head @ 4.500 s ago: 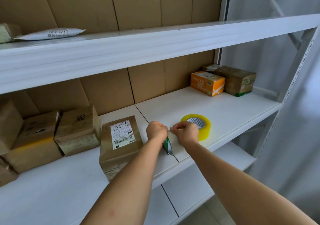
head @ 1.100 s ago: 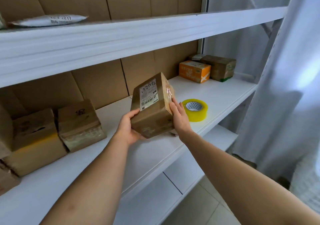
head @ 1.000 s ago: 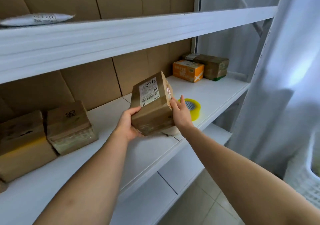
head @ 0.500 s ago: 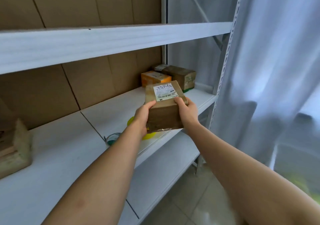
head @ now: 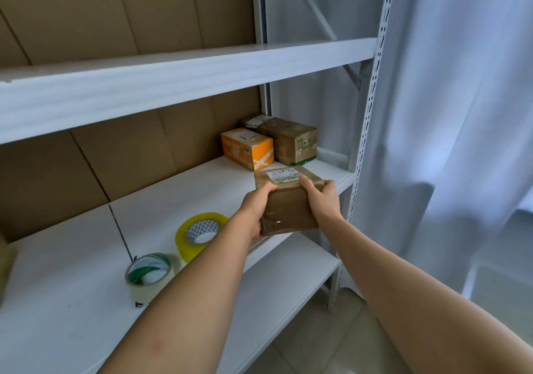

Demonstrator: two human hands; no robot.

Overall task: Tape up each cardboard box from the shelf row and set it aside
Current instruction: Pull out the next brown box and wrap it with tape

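I grip the box [head: 288, 206] with left hand [head: 255, 212] and right hand [head: 323, 200], fingers curled round its sides, above the shelf's [head: 178, 200] right front edge

**Bare arms, bare hands at the shelving**

Two forearms enter from the bottom edge of the head view, both uncovered from the edge of the picture to the fingertips; no sleeve or cuff reaches into view. The left hand [head: 255, 209] and the right hand [head: 323, 197] carry nothing visible on the wrists or on the fingers that show. A small reddish mark sits on the left forearm near the lower edge. Fingernails on the right hand look short and plain; those on the left hand are hidden.
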